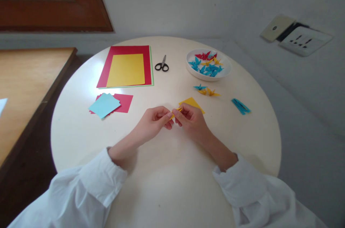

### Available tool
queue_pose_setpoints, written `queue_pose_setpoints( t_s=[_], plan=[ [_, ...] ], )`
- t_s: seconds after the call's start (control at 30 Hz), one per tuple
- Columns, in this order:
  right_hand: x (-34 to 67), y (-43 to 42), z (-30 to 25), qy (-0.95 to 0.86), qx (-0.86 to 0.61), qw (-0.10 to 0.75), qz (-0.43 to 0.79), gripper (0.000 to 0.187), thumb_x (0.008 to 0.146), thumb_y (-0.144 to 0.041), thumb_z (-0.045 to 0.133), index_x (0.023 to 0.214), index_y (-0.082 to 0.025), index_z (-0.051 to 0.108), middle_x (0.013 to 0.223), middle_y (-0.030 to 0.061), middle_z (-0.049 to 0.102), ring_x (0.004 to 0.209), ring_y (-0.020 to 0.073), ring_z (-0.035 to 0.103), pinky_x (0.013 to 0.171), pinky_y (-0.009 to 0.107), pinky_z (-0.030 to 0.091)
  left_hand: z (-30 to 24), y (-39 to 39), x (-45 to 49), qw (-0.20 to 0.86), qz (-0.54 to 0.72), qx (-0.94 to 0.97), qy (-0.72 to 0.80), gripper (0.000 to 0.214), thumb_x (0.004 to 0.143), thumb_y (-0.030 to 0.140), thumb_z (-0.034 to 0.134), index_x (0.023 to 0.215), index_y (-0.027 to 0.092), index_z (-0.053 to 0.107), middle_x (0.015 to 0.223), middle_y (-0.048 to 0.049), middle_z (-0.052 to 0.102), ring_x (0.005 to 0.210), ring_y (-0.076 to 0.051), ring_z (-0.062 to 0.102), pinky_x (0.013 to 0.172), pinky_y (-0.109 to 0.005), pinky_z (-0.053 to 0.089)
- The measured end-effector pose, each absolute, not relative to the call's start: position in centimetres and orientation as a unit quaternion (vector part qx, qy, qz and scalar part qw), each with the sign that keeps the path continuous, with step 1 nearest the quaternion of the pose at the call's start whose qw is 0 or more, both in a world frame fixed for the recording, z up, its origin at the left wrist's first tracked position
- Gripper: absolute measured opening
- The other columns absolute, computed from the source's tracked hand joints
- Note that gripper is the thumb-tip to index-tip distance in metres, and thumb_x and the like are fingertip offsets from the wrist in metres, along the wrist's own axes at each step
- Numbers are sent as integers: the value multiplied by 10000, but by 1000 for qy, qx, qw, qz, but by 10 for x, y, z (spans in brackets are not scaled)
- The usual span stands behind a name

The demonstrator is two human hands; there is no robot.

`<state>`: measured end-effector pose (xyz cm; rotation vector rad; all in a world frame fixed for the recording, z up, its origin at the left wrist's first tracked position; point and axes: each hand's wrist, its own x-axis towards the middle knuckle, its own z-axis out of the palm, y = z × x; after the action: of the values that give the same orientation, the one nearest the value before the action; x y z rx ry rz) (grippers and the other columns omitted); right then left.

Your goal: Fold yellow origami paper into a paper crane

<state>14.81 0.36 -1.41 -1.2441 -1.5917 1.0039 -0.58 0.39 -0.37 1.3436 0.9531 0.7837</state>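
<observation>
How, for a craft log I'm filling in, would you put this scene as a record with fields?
Left hand: pinches folded yellow paper
Right hand: pinches the same piece
Behind right hand: small yellow sheet, partly hidden
Dish: holds red, blue and yellow paper birds
In front of dish: loose birds, blue and yellow
Right side: folded blue strips
Left side: pale blue papers over small red papers
Behind those: large yellow sheet on red sheet
Scissors: between sheets and dish
Table: round
</observation>
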Motion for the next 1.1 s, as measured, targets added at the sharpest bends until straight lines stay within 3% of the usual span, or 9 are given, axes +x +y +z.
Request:
queue_pose_setpoints(
  t_s=[0.47, 0.87, 1.1],
  plan=[
    [149, 2, -12, -635, -464, 414, 459, 383, 799, -486, 501, 549, -205, 431, 471, -56, 433, 442, 80, 397, 452, 228, 319, -4, 5, -10, 585, 284, 640, 410, 319, 853, 406, 478, 672, 159, 568, 645, -11, 591, 605, -125, 554, 604, -253, 437],
    [148, 0, -12, -653, -500, 417, 386, 381, 820, -414, 469, 512, -208, 378, 468, -66, 344, 455, 78, 333, 460, 239, 277, 3, 1, -6, 567, 266, 655, 423, 331, 850, 356, 461, 578, 168, 481, 563, 20, 500, 546, -100, 458, 537, -227, 360],
    [147, 4, -15, -605, -492, 447, 438, 400, 810, -484, 502, 535, -202, 432, 470, -54, 425, 449, 82, 386, 462, 236, 330, -3, 0, -6, 536, 307, 647, 446, 298, 842, 347, 471, 601, 174, 453, 537, 42, 452, 491, -82, 392, 467, -209, 308]
  ],
)
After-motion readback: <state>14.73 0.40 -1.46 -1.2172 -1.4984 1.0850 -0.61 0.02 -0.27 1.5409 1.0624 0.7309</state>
